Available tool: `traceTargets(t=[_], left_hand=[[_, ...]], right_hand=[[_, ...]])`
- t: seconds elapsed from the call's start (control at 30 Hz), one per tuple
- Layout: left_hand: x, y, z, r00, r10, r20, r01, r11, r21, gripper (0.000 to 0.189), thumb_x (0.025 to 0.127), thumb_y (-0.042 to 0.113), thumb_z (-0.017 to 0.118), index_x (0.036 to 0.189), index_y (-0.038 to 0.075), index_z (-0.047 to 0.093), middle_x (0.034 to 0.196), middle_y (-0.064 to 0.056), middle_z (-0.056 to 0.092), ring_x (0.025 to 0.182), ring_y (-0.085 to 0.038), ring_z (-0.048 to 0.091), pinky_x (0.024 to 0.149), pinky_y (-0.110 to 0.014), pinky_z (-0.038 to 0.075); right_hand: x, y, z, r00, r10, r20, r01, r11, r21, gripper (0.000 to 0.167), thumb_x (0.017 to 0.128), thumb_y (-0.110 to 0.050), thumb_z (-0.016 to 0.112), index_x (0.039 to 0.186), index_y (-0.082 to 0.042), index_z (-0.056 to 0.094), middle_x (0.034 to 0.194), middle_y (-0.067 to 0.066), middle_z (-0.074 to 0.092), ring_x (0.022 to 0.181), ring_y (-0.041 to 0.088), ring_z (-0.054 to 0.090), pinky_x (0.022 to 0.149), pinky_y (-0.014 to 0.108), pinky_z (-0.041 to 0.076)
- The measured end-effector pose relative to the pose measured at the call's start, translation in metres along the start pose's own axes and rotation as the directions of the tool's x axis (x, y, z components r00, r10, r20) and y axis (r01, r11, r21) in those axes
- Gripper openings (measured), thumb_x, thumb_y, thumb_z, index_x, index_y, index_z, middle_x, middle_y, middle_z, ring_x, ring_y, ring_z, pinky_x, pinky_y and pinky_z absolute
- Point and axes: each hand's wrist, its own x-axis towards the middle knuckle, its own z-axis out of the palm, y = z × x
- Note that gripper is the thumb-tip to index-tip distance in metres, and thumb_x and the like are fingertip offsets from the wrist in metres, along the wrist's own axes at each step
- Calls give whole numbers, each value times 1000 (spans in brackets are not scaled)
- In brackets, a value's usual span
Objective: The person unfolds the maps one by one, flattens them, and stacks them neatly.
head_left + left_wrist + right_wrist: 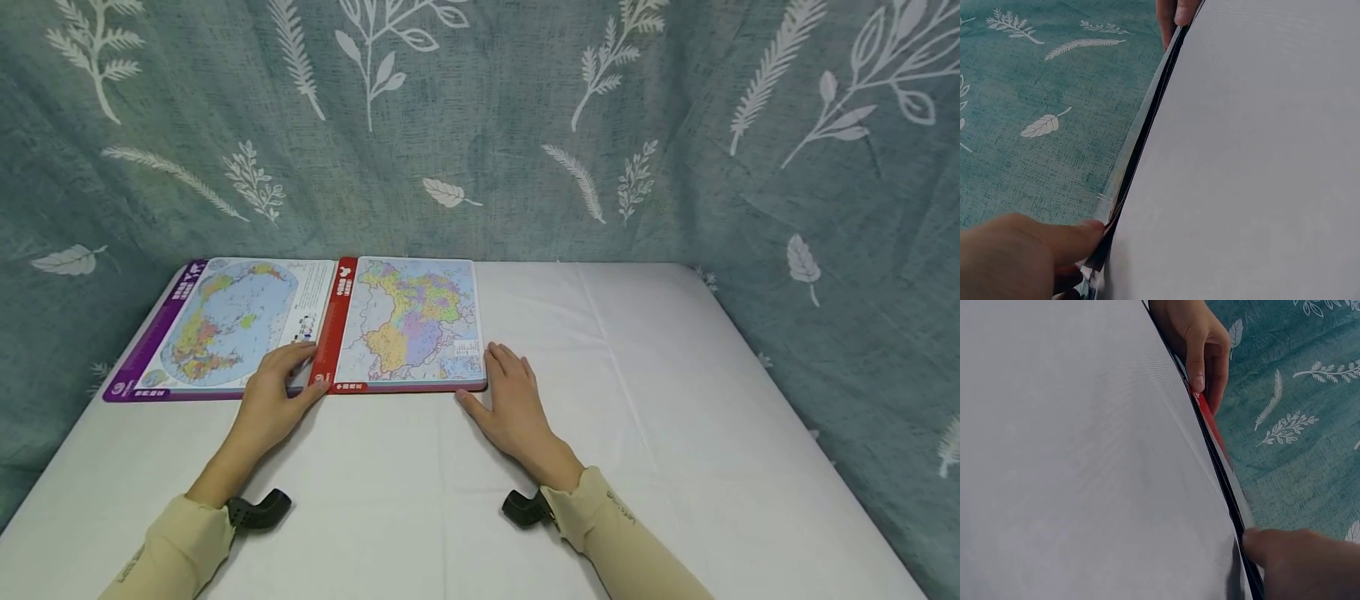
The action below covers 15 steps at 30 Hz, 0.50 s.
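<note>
In the head view, you see the printed faces of the red-edged map (410, 321) and, just beside it on its left, the purple-edged map (240, 323); both lie flat on the white tablecloth (615, 358), by its far edge; your wrist views show the near side almost edge-on, as a thin dark line against the cloth, with a red strip (1210, 425) visible only from the right wrist.

Your left hand (276, 398) rests at the red-edged map's near left corner, thumb and fingers apart; your right hand (516, 407) touches its right side, fingers extended along the edge, thumb spread to the near corner.

White characters mark the red and purple borders; they are too small to read surely, as is the lettering on your sleeves (176, 546).
</note>
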Motion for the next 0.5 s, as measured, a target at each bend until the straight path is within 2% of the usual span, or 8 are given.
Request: traceTargets(t=[0.1,0.2,0.33,0.5], left_hand=[[0,0,-1,1000,-10,-21,10,1000,-27,55,91,8,81,140,-2,60,142,-27,58,136,-46,49,108,-64,40],[2,0,1,999,-25,-48,23,999,-47,53,91,8,81,139,1,59,133,-25,65,129,-42,53,101,-59,42],[3,0,6,997,-37,-70,33,997,-64,54,90,6,81,138,2,58,111,-19,75,114,-33,55,89,-48,40],[3,1,8,996,-39,-85,34,998,-58,53,88,2,82,135,0,58,82,-9,68,93,-23,55,81,-34,37]], right_hand=[[1,0,1,1000,0,-10,0,1000,31,79,101,-45,68,155,7,42,163,23,41,156,37,33,128,58,19],[2,1,2,999,-9,-52,12,998,66,73,102,-39,69,153,9,46,160,24,45,153,39,37,126,55,26],[2,3,2,994,-8,-108,18,996,89,65,100,-28,74,148,9,52,156,23,52,149,38,44,123,52,34],[2,3,3,986,18,-165,6,989,146,58,93,-23,82,140,5,61,145,20,59,140,37,51,116,52,42]])
